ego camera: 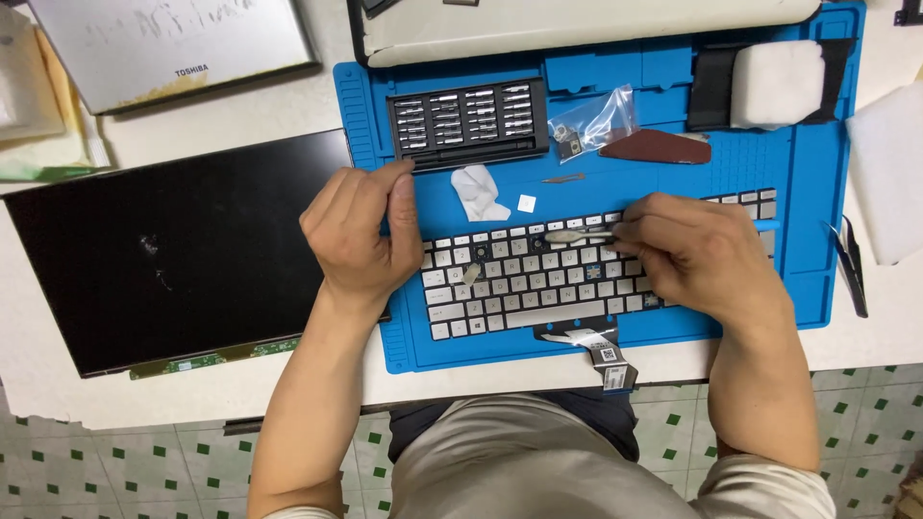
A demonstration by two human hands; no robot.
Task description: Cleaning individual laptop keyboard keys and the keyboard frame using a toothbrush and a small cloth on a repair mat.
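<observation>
A silver laptop keyboard (538, 284) lies on a blue work mat (808, 240), with a flat ribbon cable (591, 348) hanging off its near edge. My left hand (361, 231) rests on the keyboard's left end, thumb along its edge, holding it down. My right hand (697, 255) grips a thin metal prying tool (575, 234) whose flat tip lies over the upper key rows. One key spot in the upper left shows dark, and a loose keycap (526, 203) lies on the mat above.
A black bit set case (469, 120), a crumpled white tissue (478, 192), a clear bag of parts (591, 123) and a dark red pick (656, 147) lie on the mat. A bare black screen panel (173, 259) sits left, a laptop lid (168, 43) behind it, white foam (885, 178) at right.
</observation>
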